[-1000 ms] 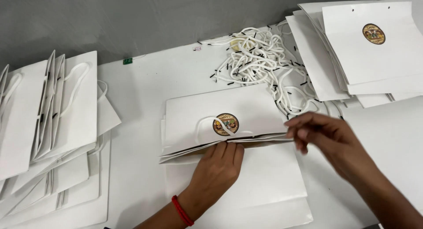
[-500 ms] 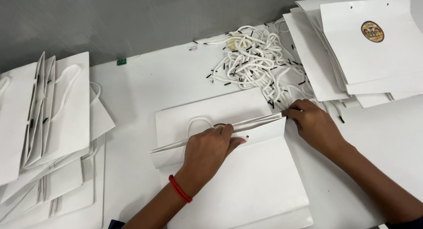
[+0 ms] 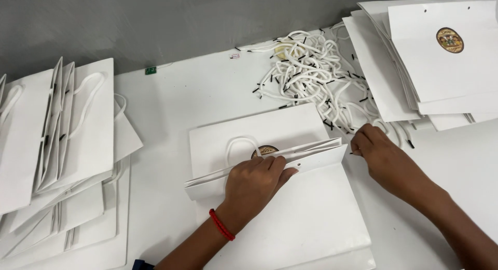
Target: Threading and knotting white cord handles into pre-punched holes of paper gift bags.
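trouble could come if my left hand (image 3: 258, 180) lets go, i think, because the flat white paper bag with a round brown sticker (image 3: 270, 184) has a folded top that looks springy and might pop open or slide on the smooth white table (image 3: 181, 101). my left hand lies flat on the top edge of that bag, fingers close together and bent a little, pressing down, not holding anything. it has a red string band (image 3: 222, 224) on the wrist. my right hand (image 3: 384, 158) is just beside the bag's right corner, fingers curled in. i cannot tell if it pinches a cord or nothing. if it pulls a cord from the messy heap of white cords with black tips (image 3: 311, 75), i think the other cords could tangle and drag along.

the bag lies in the middle of the table, right in front of me. it is white and flat, with one white loop handle already on the far side and a small hole near the top edge.

finished white bags with handles (image 3: 62, 130) sit in a pile at the left. a stack of flat white bags without handles (image 3: 430, 67) sits at the far right.
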